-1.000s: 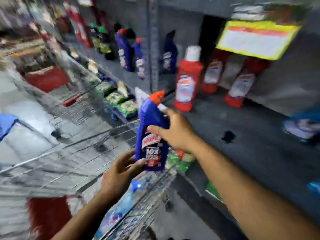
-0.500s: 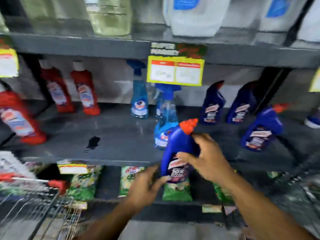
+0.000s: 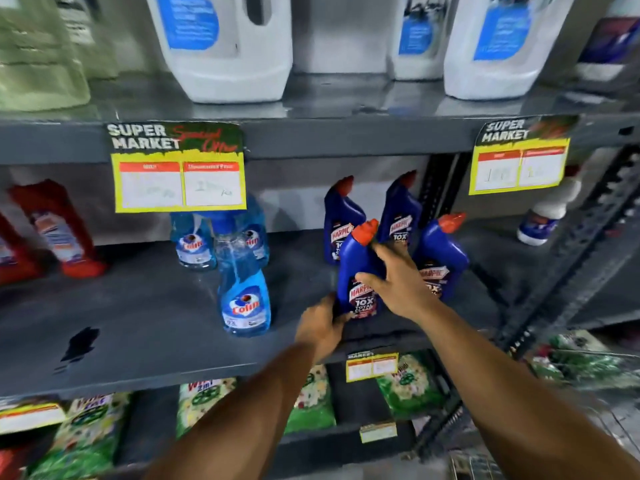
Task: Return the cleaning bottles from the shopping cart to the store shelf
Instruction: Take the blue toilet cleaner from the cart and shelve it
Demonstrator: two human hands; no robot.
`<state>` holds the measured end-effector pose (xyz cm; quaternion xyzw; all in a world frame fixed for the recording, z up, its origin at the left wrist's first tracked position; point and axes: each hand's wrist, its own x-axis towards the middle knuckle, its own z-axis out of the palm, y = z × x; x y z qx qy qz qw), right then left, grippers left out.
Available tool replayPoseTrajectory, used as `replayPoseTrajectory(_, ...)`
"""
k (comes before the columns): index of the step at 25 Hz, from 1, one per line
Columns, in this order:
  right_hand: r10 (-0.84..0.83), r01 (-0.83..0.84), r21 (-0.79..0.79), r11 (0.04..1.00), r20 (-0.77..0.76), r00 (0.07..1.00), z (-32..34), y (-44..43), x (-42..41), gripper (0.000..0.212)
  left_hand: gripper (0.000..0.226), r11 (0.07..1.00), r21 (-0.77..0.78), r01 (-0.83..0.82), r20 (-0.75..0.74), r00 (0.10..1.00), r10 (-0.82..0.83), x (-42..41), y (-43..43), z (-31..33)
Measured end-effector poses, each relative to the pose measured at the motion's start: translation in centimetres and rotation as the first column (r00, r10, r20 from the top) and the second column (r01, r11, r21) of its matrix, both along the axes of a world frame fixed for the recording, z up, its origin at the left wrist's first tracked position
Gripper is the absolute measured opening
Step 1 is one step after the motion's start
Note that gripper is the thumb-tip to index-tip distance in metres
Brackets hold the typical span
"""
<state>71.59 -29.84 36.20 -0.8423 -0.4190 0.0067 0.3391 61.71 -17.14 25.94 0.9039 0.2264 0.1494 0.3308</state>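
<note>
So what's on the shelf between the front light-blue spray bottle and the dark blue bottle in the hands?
Nothing: in the head view, only bare grey shelf lies between the spray bottle and the dark blue bottle.

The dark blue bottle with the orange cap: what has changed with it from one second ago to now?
The dark blue bottle with the orange cap went from above the cart to the grey metal shelf, where it now sits among three similar bottles. The view turned to face the shelf. Unchanged: the right hand holds its body and the left hand its base.
</note>
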Motion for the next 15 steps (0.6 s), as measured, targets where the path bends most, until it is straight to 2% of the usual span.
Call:
replayPoseTrajectory(2, 0.007, -0.007, 0.012, 1.0, -0.008, 1.0, -0.4, 0.3, -0.1, 0.067, 0.036, 0.999, 0.038, -0.021, 0.005, 1.0, 0.021, 0.1, 0.2, -0.2)
replayPoseTrajectory(4, -0.063, 0.06, 0.1, 0.993, 0.025, 0.998, -0.7, 0.1, -1.1, 0.072, 0.041, 0.997, 0.064, -0.039, 0.081, 0.996, 0.034, -1.1, 0.3, -0.2)
replayPoseTrajectory(6, -0.195, 0.143, 0.341, 0.929, 0.123, 0.973, -1.5, -0.1, -3.5, 0.066, 0.044, 0.998, 0.014, -0.055, 0.177, 0.983, 0.052, -4.7, 0.1, -0.7)
replayPoseTrajectory(8, -0.205, 0.085, 0.508, 0.857, 0.185, 0.961, -2.9, 0.6, -7.7, 0.046, 0.044, 0.996, -0.011, -0.089, 0.223, 0.971, 0.089, -11.2, 0.3, -1.9)
replayPoseTrajectory(10, 0.021, -0.119, 0.466, 0.877, 0.211, 0.977, -5.6, 3.4, -13.1, 0.033, 0.046, 0.979, 0.022, -0.202, 0.208, 0.959, 0.193, -20.2, 1.7, -4.0)
replayPoseTrajectory(12, 0.314, -0.36, 0.375, 0.854, 0.18, 0.932, -7.9, 7.0, -18.5, 0.029, 0.047, 0.917, 0.035, -0.398, 0.19, 0.903, 0.385, -29.4, 3.7, -5.3)
replayPoseTrajectory(13, 0.462, -0.483, 0.349, 0.803, 0.148, 0.875, -8.6, 9.7, -21.7, 0.028, 0.05, 0.848, 0.023, -0.529, 0.178, 0.837, 0.517, -34.5, 4.9, -5.8)
replayPoseTrajectory(15, 0.676, -0.661, 0.301, 0.687, 0.07, 0.734, -8.9, 15.1, -28.0, 0.028, 0.055, 0.629, 0.034, -0.777, 0.171, 0.625, 0.762, -43.9, 6.9, -6.3)
